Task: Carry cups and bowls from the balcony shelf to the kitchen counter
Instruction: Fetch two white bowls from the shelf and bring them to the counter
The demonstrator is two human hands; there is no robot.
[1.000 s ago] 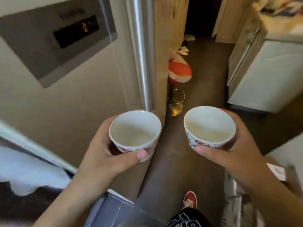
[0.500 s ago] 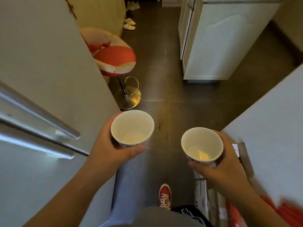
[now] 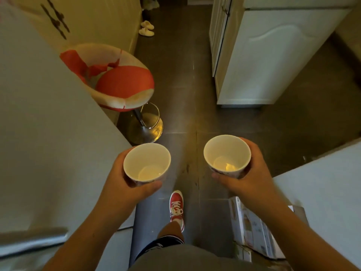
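I hold two small white cups, both upright and empty, over a dark tiled floor. My left hand (image 3: 119, 184) wraps around the left cup (image 3: 146, 162), thumb across its near side. My right hand (image 3: 252, 177) grips the right cup (image 3: 227, 155), which shows a pink print low on its wall. The cups are about a hand's width apart, the right one slightly higher in view.
A large grey appliance (image 3: 48, 124) fills the left side. A red and white bar stool (image 3: 119, 81) stands just beyond it. A white cabinet (image 3: 263, 55) is at upper right, a white surface (image 3: 328, 188) at right, cardboard boxes (image 3: 252, 227) below it. My red shoe (image 3: 176, 205) is on the floor. Slippers (image 3: 146, 28) lie far ahead.
I have walked forward past the appliance, and the view tilted down to the floor. The stool and cabinet came closer. Both cups stay held; the right cup rose level with the left.
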